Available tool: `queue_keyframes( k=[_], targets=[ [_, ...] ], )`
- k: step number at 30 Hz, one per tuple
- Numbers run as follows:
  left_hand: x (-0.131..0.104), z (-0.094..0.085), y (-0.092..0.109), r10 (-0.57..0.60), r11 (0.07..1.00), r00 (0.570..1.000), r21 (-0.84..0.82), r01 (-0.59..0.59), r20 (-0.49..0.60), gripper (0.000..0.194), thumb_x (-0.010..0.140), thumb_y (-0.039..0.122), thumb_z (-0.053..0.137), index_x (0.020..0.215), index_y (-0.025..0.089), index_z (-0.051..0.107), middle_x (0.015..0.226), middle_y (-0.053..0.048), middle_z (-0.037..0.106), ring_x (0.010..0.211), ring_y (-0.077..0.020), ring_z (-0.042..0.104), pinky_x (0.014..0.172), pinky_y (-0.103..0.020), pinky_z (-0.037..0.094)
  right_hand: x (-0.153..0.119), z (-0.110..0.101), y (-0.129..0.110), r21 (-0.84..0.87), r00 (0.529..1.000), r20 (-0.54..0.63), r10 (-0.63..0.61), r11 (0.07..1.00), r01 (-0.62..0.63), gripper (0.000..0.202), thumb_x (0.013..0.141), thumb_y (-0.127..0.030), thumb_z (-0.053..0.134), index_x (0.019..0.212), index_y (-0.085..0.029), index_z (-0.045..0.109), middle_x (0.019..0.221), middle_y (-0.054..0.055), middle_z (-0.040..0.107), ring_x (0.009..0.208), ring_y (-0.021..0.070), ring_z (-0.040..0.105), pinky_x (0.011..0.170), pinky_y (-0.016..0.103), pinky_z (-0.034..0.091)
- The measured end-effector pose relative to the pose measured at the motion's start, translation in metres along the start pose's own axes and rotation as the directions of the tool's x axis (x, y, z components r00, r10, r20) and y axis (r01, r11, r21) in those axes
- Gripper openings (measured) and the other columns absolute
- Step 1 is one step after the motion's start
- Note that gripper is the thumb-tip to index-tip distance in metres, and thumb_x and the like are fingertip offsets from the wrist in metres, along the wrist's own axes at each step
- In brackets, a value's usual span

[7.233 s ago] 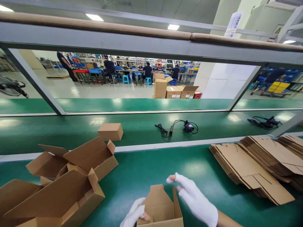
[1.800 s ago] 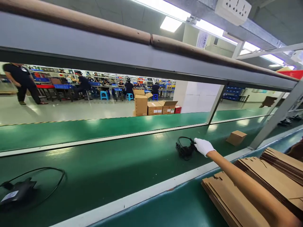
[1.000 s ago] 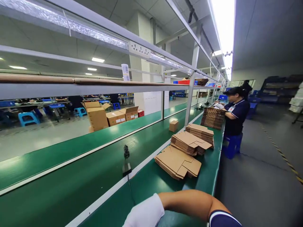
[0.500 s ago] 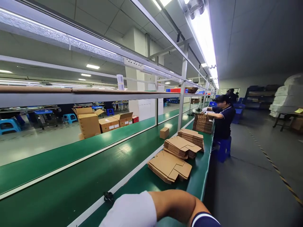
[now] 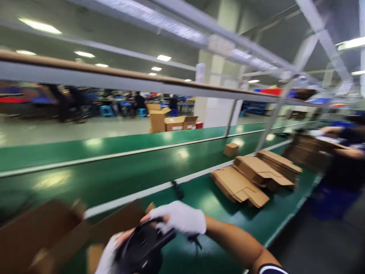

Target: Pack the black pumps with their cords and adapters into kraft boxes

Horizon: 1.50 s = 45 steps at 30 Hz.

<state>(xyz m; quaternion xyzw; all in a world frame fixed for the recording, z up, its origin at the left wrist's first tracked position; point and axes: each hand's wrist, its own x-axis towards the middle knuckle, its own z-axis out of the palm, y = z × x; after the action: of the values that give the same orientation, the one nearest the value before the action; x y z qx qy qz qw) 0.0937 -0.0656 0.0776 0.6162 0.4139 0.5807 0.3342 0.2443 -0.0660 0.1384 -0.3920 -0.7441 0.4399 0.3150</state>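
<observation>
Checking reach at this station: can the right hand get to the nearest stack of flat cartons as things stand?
Probably yes, once freed. The right hand grips the black device together with the left hand. The nearest stack of flat cartons lies to its right on bare green bench, nothing between.

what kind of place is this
Most likely a factory packing line: a long green conveyor belt, stacks of flat cardboard box blanks beside it, and a co-worker at the next station.
</observation>
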Motion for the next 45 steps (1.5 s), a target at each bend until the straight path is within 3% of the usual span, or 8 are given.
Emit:
queue_keyframes(
  k=[3, 9, 16, 20, 24, 29, 38, 45],
  targets=[
    [-0.016, -0.05, 0.001, -0.022, 1.0, 1.0, -0.01, 0.021, -0.012, 0.066, 0.066, 0.071, 0.055, 0.106, 0.018, 0.053, 0.098, -0.007, 0.061, 0.088, -0.0241, 0.062, 0.072, -0.028, 0.052, 0.006, 0.006, 0.005, 0.041, 0.998, 0.022, -0.054, 0.998, 0.053, 0.054, 0.078, -0.034, 0.058, 0.128, -0.016, 0.051, 0.118, 0.007, 0.06, 0.102, 0.022, 0.057, 0.087, 0.031, 0.046],
    [-0.021, -0.062, -0.012, -0.113, 0.968, 0.993, -0.232, 0.101, -0.039, 0.064, 0.074, 0.067, 0.05, 0.116, 0.018, 0.047, 0.105, -0.009, 0.06, 0.095, -0.0235, 0.061, 0.081, -0.03, 0.051, 0.021, 0.037, -0.002, -0.06, 0.994, -0.036, 0.108, 0.992, -0.11, 0.049, 0.077, -0.031, 0.051, 0.124, -0.018, 0.055, 0.097, 0.005, 0.067, 0.071, 0.0163, 0.061, 0.066, 0.029, 0.05],
    [-0.011, -0.109, -0.056, 0.135, 0.946, 0.982, 0.313, -0.087, -0.134, 0.074, 0.079, 0.061, 0.048, 0.136, 0.017, 0.028, 0.136, -0.016, 0.038, 0.129, -0.0298, 0.034, 0.108, -0.049, 0.027, 0.063, 0.047, -0.018, -0.533, 0.997, -0.069, 0.02, 0.844, -0.054, 0.04, 0.084, -0.033, 0.045, 0.122, -0.024, 0.056, 0.095, 0.003, 0.069, 0.072, 0.0166, 0.062, 0.069, 0.029, 0.049],
    [-0.005, -0.103, -0.092, -0.081, 0.939, 0.997, 0.336, 0.075, 0.005, 0.062, 0.081, 0.026, 0.049, 0.137, 0.015, 0.026, 0.14, -0.016, 0.037, 0.132, -0.0251, 0.033, 0.109, -0.046, 0.029, 0.093, 0.058, -0.008, -0.841, 0.992, 0.076, 0.104, 0.541, 0.008, 0.039, 0.088, -0.029, 0.04, 0.125, -0.02, 0.051, 0.093, 0.007, 0.07, 0.074, 0.0209, 0.064, 0.068, 0.031, 0.046],
    [-0.003, -0.087, -0.109, -0.222, 0.94, 0.971, 0.285, 0.189, 0.088, 0.049, 0.084, 0.019, 0.034, 0.131, 0.009, 0.036, 0.134, -0.017, 0.046, 0.126, -0.0233, 0.042, 0.106, -0.043, 0.035, 0.107, 0.068, 0.004, -0.949, 0.945, 0.168, 0.279, 0.306, 0.078, 0.034, 0.09, -0.029, 0.037, 0.118, -0.017, 0.052, 0.083, 0.009, 0.069, 0.073, 0.0245, 0.065, 0.059, 0.029, 0.042],
    [-0.006, -0.083, -0.111, -0.237, 0.937, 0.968, 0.282, 0.206, 0.081, 0.048, 0.084, 0.02, 0.033, 0.13, 0.006, 0.038, 0.132, -0.019, 0.047, 0.124, -0.0247, 0.044, 0.105, -0.044, 0.036, 0.115, 0.078, 0.027, -0.941, 0.894, 0.249, 0.371, 0.309, 0.134, 0.025, 0.089, -0.031, 0.04, 0.099, -0.017, 0.059, 0.079, 0.008, 0.069, 0.071, 0.0243, 0.066, 0.058, 0.028, 0.04],
    [-0.025, -0.076, -0.112, -0.171, 0.909, 0.985, 0.389, 0.149, 0.023, 0.054, 0.088, 0.021, 0.034, 0.141, 0.014, 0.021, 0.143, -0.016, 0.034, 0.131, -0.0247, 0.035, 0.106, -0.045, 0.036, 0.12, 0.091, 0.045, -0.906, 0.858, 0.317, 0.404, 0.398, 0.148, 0.033, 0.091, -0.039, 0.037, 0.115, -0.022, 0.052, 0.082, 0.007, 0.069, 0.07, 0.0227, 0.065, 0.057, 0.028, 0.04],
    [-0.031, -0.089, -0.087, -0.099, 0.862, 0.993, 0.492, 0.121, -0.072, 0.058, 0.086, 0.019, 0.042, 0.14, 0.016, 0.023, 0.141, -0.015, 0.036, 0.13, -0.0273, 0.035, 0.105, -0.048, 0.035, 0.06, 0.035, 0.018, -0.895, 0.896, 0.389, 0.215, 0.317, 0.312, 0.024, 0.089, -0.016, 0.036, 0.103, -0.019, 0.055, 0.08, 0.006, 0.063, 0.069, 0.0176, 0.057, 0.058, 0.028, 0.032]
  ],
)
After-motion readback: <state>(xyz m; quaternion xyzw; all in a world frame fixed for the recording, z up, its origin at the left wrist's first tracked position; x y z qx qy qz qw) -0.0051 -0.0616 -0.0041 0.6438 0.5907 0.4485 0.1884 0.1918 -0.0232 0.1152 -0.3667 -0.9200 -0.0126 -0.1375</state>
